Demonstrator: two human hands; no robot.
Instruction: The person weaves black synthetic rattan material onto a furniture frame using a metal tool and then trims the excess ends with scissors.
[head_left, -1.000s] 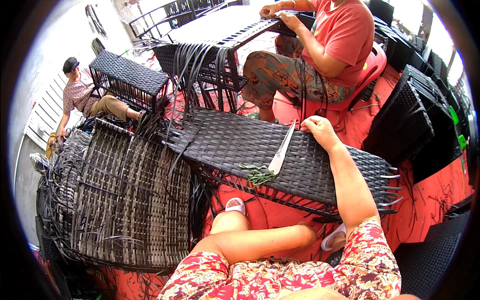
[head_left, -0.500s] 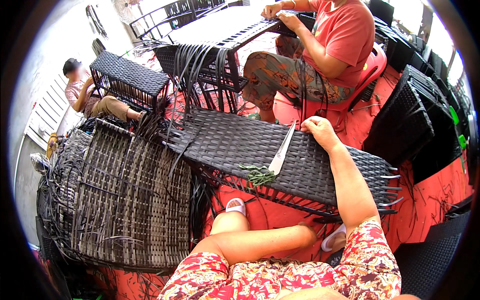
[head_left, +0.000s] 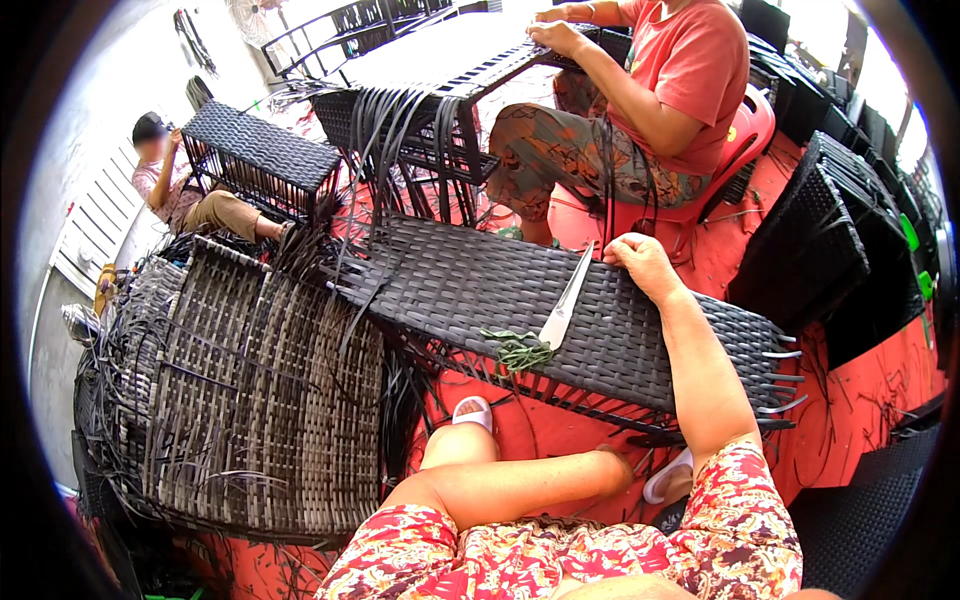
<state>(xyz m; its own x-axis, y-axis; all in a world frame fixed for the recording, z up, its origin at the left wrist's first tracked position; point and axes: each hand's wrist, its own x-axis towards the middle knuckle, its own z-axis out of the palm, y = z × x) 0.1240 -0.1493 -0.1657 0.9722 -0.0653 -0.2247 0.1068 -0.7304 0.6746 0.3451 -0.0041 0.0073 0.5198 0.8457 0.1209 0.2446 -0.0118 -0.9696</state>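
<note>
A dark grey woven panel [head_left: 500, 260] lies across in front of me, with loose strip ends along its right side. My right hand [head_left: 645, 266] is at its far edge, fingertips pinched together on what looks like a thin black weaving strip [head_left: 606, 190] that runs up beyond the panel. On the weave lies what appears to be a pair of scissors [head_left: 570, 300], silver blades pointing away, with green cloth [head_left: 518, 350] wound at the handle end. My left forearm [head_left: 530, 487] rests across my lap; the fingers of my left hand are not distinguishable.
To my left stands a large brown-grey woven piece [head_left: 260, 400] with stray strips. A co-worker in a red shirt [head_left: 690, 80] sits beyond the panel on a red chair [head_left: 735, 150], at a strip-draped frame [head_left: 460, 140]. Dark woven panels [head_left: 800, 240] stack at right. Another person sits far left.
My right hand stays at nearly the same spot on the panel's far edge. The red-shirted co-worker's hands have shifted slightly left, and the person far left has raised a hand toward their head.
</note>
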